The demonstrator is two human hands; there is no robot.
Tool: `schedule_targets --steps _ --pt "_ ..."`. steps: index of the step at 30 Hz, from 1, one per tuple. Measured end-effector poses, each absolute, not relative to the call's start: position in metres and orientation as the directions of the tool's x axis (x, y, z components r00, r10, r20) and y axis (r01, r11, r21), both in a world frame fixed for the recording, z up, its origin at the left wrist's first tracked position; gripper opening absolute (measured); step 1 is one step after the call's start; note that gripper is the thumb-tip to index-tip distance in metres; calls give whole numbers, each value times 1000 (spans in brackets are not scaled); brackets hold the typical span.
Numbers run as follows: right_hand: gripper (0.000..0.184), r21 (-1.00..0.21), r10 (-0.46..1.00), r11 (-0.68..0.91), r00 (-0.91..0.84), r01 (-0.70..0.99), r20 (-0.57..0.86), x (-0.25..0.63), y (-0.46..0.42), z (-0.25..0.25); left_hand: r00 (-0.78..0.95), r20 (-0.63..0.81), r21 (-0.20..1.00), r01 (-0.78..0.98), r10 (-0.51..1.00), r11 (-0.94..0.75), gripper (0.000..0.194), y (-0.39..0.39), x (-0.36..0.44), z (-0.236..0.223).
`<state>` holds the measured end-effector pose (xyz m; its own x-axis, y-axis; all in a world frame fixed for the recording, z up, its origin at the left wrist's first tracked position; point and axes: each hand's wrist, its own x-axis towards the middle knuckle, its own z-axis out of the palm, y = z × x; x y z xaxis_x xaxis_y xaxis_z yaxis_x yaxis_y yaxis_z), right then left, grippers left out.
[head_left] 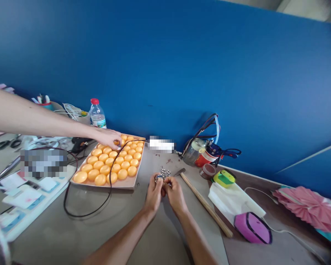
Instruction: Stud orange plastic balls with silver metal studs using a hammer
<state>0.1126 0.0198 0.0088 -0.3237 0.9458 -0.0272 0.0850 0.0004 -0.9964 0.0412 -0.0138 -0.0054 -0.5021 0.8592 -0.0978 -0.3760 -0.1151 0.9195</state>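
Observation:
My left hand (153, 193) and my right hand (175, 193) are close together above the grey table. The fingers of both are closed, pinching. Between and behind the left fingertips shows a small shiny piece with some blue; its kind is too small to tell. Just beyond my fingertips lies a pile of small silvery metal pieces (165, 172). A hammer (204, 200) with a wooden handle rests right of my right hand. To the left stands a shallow tray (105, 187) filled with orange balls (100, 180).
Another person's hand (109, 138) reaches over the tray with a small shiny thing. A black cable (110, 187) crosses tray and table. A bottle (98, 117), a power strip (41, 206), a jar (194, 152), a yellow-green object (224, 178) and a purple object (253, 228) stand around.

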Motion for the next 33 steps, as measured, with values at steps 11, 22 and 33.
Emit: schedule_targets --steps 11,22,33 --pt "16 -795 929 370 -200 481 311 143 53 -17 -563 -105 917 -374 820 -140 39 -5 36 -26" --pt "26 -355 891 331 -166 874 422 163 62 -18 -555 -180 801 -562 813 -206 38 -4 33 -26" --pt "23 -122 975 164 -143 979 169 179 71 -12 -534 -214 747 -629 818 -216 43 -2 32 -27"
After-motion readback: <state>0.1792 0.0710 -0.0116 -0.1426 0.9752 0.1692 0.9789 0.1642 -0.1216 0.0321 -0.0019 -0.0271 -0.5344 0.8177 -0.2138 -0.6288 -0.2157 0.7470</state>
